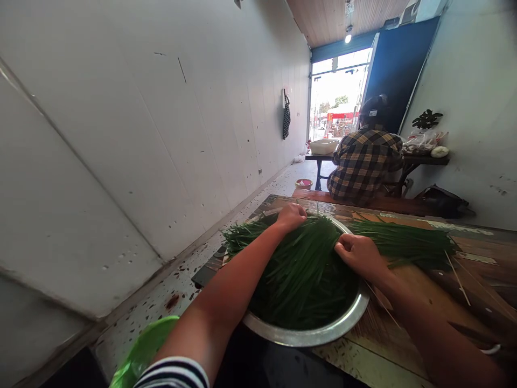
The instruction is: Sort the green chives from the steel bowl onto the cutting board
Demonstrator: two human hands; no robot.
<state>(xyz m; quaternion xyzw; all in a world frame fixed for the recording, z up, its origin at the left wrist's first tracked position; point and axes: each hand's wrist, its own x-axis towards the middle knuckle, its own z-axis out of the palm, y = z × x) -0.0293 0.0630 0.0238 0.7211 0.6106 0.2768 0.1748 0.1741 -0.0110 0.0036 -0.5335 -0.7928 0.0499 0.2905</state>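
Left hand [293, 217]: at the basin's far side, curled over leaves; cannot tell whether its grip is closed on any.
Right hand [357, 253]: grip clamped on leaves at the right rim.
Green leaves [302, 269]: heaped inside the metal basin [301, 338], on the desk [374, 347].
Second bundle [407, 241]: right of the basin.
Green tub [141, 345]: near left, low down.
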